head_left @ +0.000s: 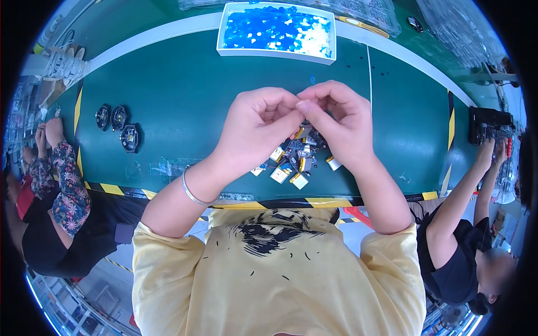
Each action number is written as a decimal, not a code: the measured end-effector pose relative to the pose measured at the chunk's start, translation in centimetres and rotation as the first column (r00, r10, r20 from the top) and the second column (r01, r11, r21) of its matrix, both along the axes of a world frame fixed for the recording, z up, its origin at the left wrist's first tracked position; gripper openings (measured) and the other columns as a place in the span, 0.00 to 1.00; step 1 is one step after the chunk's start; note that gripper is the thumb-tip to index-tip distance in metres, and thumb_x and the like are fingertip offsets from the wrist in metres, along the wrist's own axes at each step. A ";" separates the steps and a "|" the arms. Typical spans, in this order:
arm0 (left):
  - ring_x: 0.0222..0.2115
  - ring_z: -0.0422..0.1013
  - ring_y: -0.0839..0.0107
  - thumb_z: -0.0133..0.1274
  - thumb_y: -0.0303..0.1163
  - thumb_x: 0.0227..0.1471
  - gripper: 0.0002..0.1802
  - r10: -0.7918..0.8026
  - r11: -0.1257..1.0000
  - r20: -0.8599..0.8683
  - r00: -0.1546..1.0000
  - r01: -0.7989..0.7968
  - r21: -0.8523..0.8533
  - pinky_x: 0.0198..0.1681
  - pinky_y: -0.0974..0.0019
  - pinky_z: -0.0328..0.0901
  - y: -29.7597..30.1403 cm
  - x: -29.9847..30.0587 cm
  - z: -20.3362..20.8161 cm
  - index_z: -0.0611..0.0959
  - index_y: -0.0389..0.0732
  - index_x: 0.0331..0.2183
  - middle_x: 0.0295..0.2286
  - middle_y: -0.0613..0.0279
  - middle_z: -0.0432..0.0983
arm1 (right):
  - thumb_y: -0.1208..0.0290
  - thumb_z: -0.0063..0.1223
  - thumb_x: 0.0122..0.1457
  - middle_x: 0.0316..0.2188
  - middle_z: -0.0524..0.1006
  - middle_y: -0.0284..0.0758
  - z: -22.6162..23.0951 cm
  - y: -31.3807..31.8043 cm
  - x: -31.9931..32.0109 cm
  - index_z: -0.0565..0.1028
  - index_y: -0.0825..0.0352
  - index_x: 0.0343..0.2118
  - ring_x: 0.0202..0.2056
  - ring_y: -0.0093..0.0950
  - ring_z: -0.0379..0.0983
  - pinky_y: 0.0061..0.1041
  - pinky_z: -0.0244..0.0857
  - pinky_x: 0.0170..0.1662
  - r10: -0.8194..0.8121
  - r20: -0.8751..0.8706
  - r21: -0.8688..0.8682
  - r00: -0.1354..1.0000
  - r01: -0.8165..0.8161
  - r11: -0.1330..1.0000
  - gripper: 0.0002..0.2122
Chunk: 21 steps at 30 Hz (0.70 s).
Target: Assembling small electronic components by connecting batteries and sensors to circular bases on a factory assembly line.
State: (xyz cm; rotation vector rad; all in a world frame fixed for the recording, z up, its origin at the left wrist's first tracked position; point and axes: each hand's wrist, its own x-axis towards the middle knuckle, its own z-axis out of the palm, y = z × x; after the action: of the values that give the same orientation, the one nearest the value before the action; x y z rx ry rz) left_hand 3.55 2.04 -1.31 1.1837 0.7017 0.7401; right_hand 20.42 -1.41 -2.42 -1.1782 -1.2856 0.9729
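Observation:
My left hand and my right hand meet at the fingertips above the green bench mat. Both are closed in a pinch, thumbs against forefingers. Whatever sits between them is too small or hidden to make out. Right below lies a loose pile of small silver battery cells with gold-coloured ends, mixed with dark wired parts. My hands cover the upper part of this pile. One cell rests a little apart, under my right wrist.
A white box of small blue pieces stands at the far side, beside a yellow-handled tool. Three round black watch-like housings lie at left. Striped tape marks the near edge. Other people work at left and right, one near a black device.

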 end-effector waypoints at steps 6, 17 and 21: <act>0.24 0.71 0.85 0.54 0.21 0.54 0.03 0.032 0.999 -0.056 0.998 -0.034 -0.019 0.27 0.80 0.65 0.1 0.0 0.3 0.80 0.32 0.32 0.24 0.65 0.77 | 0.80 0.60 0.50 0.26 0.77 0.32 0.7 0.1 1.0 0.78 0.69 0.30 0.27 0.20 0.74 0.18 0.69 0.31 -0.078 0.191 0.101 0.978 0.060 0.993 0.04; 0.20 0.66 0.88 0.54 0.22 0.54 0.03 0.045 0.996 -0.117 0.992 -0.037 0.076 0.23 0.81 0.59 0.1 -0.1 -0.8 0.81 0.32 0.32 0.22 0.68 0.76 | 0.83 0.59 0.43 0.23 0.75 0.32 1.3 0.9 0.6 0.75 0.68 0.24 0.24 0.23 0.72 0.19 0.67 0.27 -0.091 0.484 0.250 0.870 -0.038 0.967 0.05; 0.21 0.67 0.87 0.54 0.23 0.54 0.04 0.068 0.997 -0.061 0.996 -0.065 0.049 0.23 0.81 0.60 0.7 0.0 -0.6 0.81 0.32 0.33 0.23 0.68 0.76 | 0.80 0.58 0.47 0.23 0.75 0.32 -0.4 3.9 2.7 0.77 0.68 0.26 0.24 0.22 0.70 0.19 0.66 0.29 -0.412 0.396 0.362 0.821 0.273 0.891 0.04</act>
State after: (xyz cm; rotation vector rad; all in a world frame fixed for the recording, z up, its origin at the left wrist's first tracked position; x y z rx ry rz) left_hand 3.54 2.72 -1.86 1.2349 0.7831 0.7815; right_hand 23.10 2.49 -2.79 -1.3958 -1.4540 0.2164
